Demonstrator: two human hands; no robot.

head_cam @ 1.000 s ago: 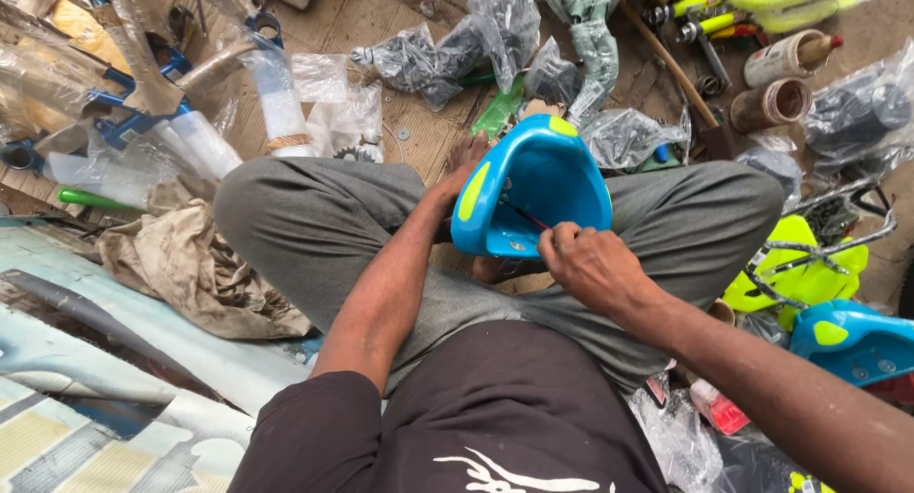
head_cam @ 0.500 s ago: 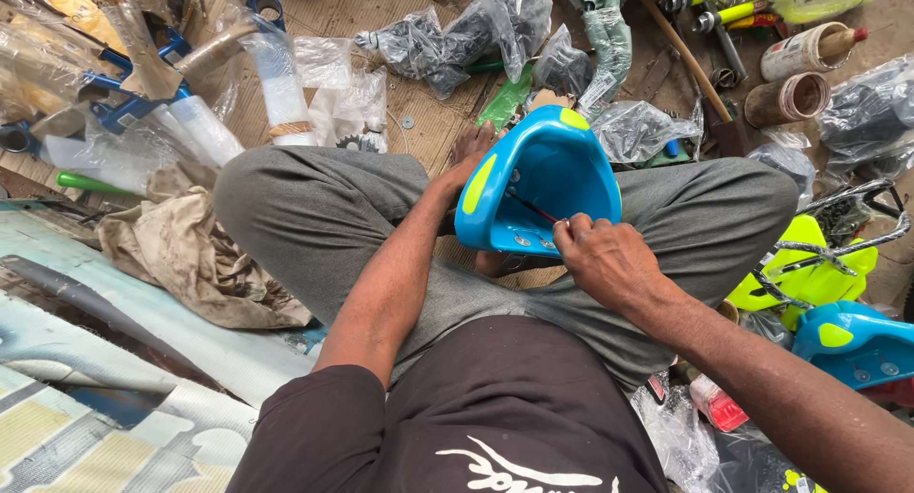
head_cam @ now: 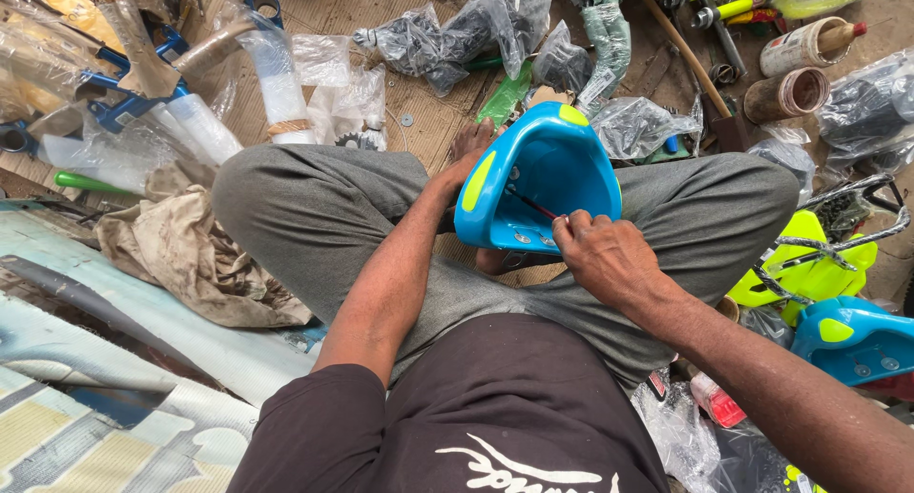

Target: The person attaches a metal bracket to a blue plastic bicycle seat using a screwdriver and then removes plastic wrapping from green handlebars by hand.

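Looking down from the head camera, I see the person sitting cross-legged on the floor with a small blue plastic seat (head_cam: 543,184) propped on edge in the lap, between the knees of the grey trousers (head_cam: 314,217), its hollow turned up toward the camera so the inside is easy to reach. The left hand (head_cam: 466,155) is behind the seat's left rim by the yellow-green side patch, and I judge it is there to steady the shell; its fingers are spread against the back, though most of the grip is hidden by the seat, so I cannot tell how tightly it holds. The right hand (head_cam: 600,255) sits at the seat's lower edge with its fingers curled shut around the handle of a thin tool (head_cam: 530,204), probably a screwdriver, whose dark shaft slants up into the hollow; the tip seems to rest near the row of small metal fittings along the base, but it is too small for me to be sure it touches one. Just beside the right knee lies a second blue seat (head_cam: 852,336) with a yellow-green part (head_cam: 809,265) close above it. Ahead of the legs, clear plastic bags (head_cam: 419,41) of dark parts are scattered on the boards, and a crumpled tan cloth (head_cam: 181,255) lies beside the left thigh.
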